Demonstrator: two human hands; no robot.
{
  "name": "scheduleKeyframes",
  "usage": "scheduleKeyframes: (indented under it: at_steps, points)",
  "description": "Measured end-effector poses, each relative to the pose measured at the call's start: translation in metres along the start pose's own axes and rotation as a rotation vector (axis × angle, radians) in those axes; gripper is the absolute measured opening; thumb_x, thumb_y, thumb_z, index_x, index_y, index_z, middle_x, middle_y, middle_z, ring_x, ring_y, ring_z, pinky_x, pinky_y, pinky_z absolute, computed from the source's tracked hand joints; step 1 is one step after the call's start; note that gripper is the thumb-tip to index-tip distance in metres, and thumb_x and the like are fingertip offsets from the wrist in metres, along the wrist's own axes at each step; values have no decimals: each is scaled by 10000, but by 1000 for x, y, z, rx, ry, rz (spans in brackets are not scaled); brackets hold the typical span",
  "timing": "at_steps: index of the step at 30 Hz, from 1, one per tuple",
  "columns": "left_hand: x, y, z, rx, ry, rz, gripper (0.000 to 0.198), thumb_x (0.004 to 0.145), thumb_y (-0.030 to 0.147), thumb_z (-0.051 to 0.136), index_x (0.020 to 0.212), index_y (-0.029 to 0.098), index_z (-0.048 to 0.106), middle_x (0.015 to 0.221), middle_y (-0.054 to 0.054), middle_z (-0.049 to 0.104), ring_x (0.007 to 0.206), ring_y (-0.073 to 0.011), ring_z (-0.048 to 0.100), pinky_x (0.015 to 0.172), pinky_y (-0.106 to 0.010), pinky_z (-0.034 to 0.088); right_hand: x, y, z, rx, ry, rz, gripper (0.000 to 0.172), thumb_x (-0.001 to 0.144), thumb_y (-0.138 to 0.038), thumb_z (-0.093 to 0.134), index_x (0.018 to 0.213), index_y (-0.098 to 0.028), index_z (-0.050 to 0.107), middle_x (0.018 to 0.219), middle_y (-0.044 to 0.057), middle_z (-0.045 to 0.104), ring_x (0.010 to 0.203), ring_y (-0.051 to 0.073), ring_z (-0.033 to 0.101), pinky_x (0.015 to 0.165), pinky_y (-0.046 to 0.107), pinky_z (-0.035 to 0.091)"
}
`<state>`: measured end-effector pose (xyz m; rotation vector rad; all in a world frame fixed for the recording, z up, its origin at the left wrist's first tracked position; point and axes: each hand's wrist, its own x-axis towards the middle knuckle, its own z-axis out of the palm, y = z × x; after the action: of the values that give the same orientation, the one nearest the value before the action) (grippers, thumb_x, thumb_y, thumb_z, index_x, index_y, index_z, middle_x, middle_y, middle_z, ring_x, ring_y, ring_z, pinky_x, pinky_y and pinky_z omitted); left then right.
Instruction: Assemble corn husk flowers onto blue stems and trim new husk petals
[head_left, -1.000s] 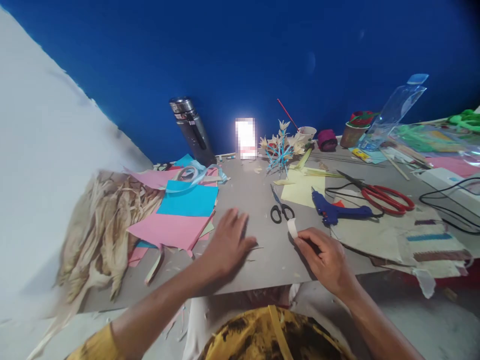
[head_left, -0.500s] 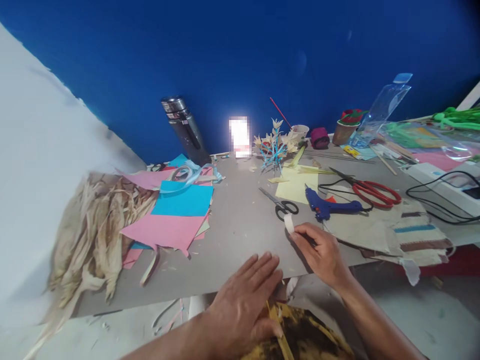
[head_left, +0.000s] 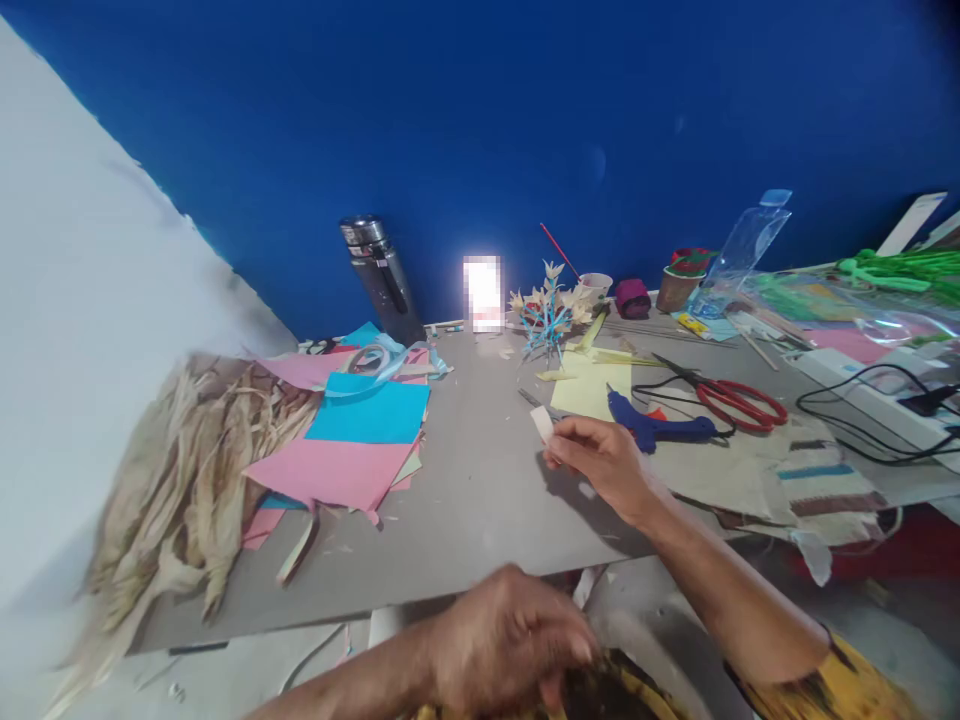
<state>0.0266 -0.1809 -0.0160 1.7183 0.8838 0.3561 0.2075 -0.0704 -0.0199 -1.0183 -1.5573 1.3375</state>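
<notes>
My right hand (head_left: 600,460) is above the table, thumb and fingers pinched on a small whitish strip (head_left: 541,424), whose exact material I cannot make out. The strip is in front of small scissors (head_left: 529,398), hiding most of their handles. My left hand (head_left: 517,640) is low, in front of the table edge and over the dark and yellow patterned clothing on my lap. Its fingers bend downward and are smeared by motion, so I cannot see whether they grip anything. Right of my right hand lies a blue glue gun (head_left: 660,428) beside red-handled scissors (head_left: 742,403).
Dried corn husks (head_left: 202,470) and pink and blue sheets (head_left: 375,410) cover the table's left. At the back stand a flask (head_left: 382,285), a husk-flower arrangement (head_left: 551,315) and a paper cup (head_left: 595,290). On the right are a plastic bottle (head_left: 742,255) and a power strip (head_left: 870,395).
My right hand has moved left and slightly away from me with the strip, now covering the small scissors' handles. My left hand has drawn back from the table edge, its fingers bending down.
</notes>
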Motion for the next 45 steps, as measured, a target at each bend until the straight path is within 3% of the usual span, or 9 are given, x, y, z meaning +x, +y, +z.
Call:
scheduleKeyframes:
  at_steps: [2,4,6,10,19,31,35,38,45]
  points:
    - [13,1,-25,-225,347,-168,342,945,432,478,968,182,711,598,-28,689,548,-171,642,617,-294,508,17,-9,10,111,-15,72,275,775,-437,692,770,-162,680,686,30,684,613,142,603,533,238,430]
    - [31,-3,-60,-337,686,-165,240,844,347,629,995,169,685,756,-52,723,691,-180,673,678,-286,495,33,-14,21,185,-20,128,276,735,-432,706,775,-161,671,695,31,687,639,151,626,534,234,430]
    - [50,-9,-94,-475,859,-161,267,759,349,714,946,161,686,836,-74,708,811,-203,671,678,-278,483,48,-15,30,176,-3,126,250,725,-397,689,823,-167,675,693,22,687,637,152,626,527,231,423]
    - [75,-22,-125,-815,723,-45,291,732,427,718,738,143,658,744,-52,645,718,-169,621,633,-270,468,69,-6,42,-89,-6,12,127,745,-287,627,792,-173,657,655,2,658,592,133,569,539,236,412]
    - [74,-30,-124,-1025,684,-1,228,605,213,830,665,139,622,610,25,555,564,-82,500,605,-223,438,72,14,42,-307,-130,-129,202,841,-287,577,670,-180,568,637,-32,547,613,112,475,572,231,353]
    - [69,-34,-128,-1100,749,-3,226,666,251,820,644,129,630,666,-5,577,646,-113,562,625,-237,474,72,14,39,-496,-144,-215,258,901,-287,539,666,-185,572,640,-24,551,615,118,479,601,244,339]
    - [69,-33,-128,-1081,747,11,291,729,387,776,696,122,661,727,-34,615,684,-133,582,635,-253,492,72,18,41,-471,-154,-176,282,899,-326,567,659,-181,590,636,-29,566,612,112,483,592,241,344]
    - [66,-32,-132,-1024,681,-19,343,752,457,732,706,125,657,692,-39,614,648,-142,580,602,-261,480,71,18,42,-449,-192,-131,284,897,-360,581,687,-175,629,652,-28,597,621,111,498,593,240,359]
    - [61,-32,-136,-911,514,-131,261,632,219,818,637,151,566,553,12,570,505,-76,485,567,-213,409,65,11,37,-393,-234,-104,164,831,-280,625,712,-167,631,632,-44,576,588,92,456,554,220,344]
